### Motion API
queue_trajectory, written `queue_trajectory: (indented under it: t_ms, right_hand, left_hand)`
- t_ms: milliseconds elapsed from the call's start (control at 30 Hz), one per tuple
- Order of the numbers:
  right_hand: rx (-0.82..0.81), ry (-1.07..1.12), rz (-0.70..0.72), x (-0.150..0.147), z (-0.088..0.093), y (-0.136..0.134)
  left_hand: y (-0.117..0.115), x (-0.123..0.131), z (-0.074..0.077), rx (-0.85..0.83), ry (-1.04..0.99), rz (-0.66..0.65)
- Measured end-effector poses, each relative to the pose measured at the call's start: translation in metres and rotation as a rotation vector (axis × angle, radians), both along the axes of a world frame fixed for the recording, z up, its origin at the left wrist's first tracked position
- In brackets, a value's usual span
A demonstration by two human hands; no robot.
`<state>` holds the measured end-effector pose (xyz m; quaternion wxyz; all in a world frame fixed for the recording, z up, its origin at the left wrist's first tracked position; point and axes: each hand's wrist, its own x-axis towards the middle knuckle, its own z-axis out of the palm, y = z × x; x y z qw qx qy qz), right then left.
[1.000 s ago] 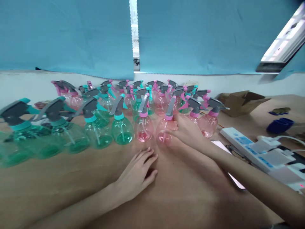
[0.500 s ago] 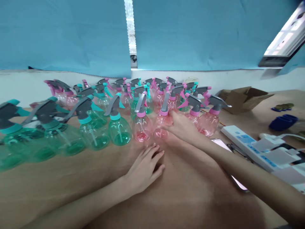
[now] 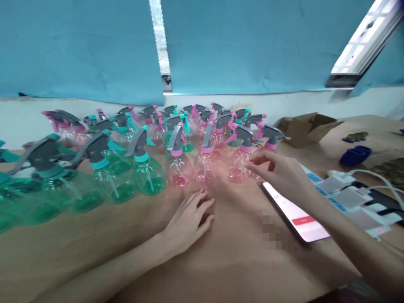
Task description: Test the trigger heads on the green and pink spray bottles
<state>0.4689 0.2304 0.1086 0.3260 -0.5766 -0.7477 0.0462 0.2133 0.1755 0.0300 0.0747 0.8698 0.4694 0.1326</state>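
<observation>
Several small spray bottles stand in rows on the brown table (image 3: 94,235): green ones (image 3: 148,174) with teal collars to the left, pink ones (image 3: 205,166) with pink collars to the right. My left hand (image 3: 189,221) lies flat on the table in front of them, fingers spread, holding nothing. My right hand (image 3: 280,172) hovers just right of a pink bottle (image 3: 238,166), fingers loosely curled and apart, empty, above the top end of a phone (image 3: 295,210) lying with its screen lit.
A white power strip (image 3: 347,193) with plugs and cables lies at the right. A torn cardboard box (image 3: 307,126) and blue caps (image 3: 355,155) sit behind it. Blue cloth (image 3: 252,42) hangs along the back wall.
My right hand has let go of the front pink bottle and drawn back to the right, over the phone, whose screen now shows. My left hand stays flat.
</observation>
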Motion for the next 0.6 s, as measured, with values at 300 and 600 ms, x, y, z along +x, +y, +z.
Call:
queue_trajectory:
  t_ms: [300,600]
  right_hand:
    - [0.016,0.076,-0.037,0.016,-0.035,0.034]
    - [0.042,0.091,0.08,0.002,-0.041,0.059]
  left_hand:
    - [0.002,0.022,0.001,0.001,-0.166,-0.098]
    - [0.0,0.027,0.007,-0.017,-0.269,-0.102]
